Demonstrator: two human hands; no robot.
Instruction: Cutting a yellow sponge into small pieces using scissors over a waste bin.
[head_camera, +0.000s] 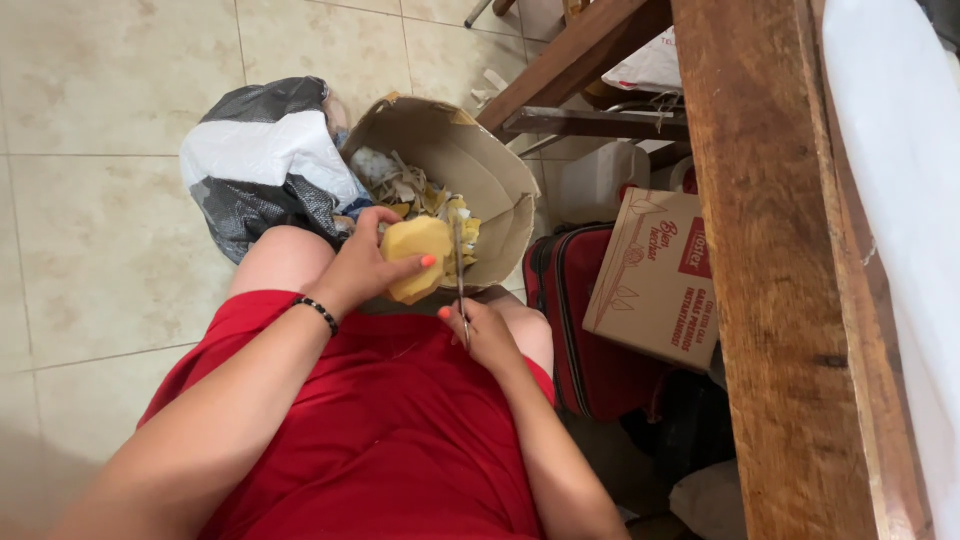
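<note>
Peeling is well along: the yellow peeled vegetable (418, 255) shows bare flesh on every side in view, no skin visible; the underside is hidden. A heap of peelings (415, 190) already lies in the cardboard box (480, 165) just beyond both hands. What is left, judging by this, is little: maybe trimming on the hidden side.

Left hand (362, 262): grip closed around the vegetable, fingers wrapped over top, thumb on the near side, holding it in the air above the knees and over the box's near edge. A black beaded bracelet (318, 313) sits on that wrist.

Right hand (485, 335): grip closed on the handle of a thin knife (460, 270), blade pointing away from the grip, running just right of the vegetable, touching or almost touching it.

Left of the box, a grey and white plastic bag (265, 160) on the tiled floor (100, 200). Right of the right grip: a red suitcase (570, 330), a printed carton (655, 275), a wooden bench (780, 250).
</note>
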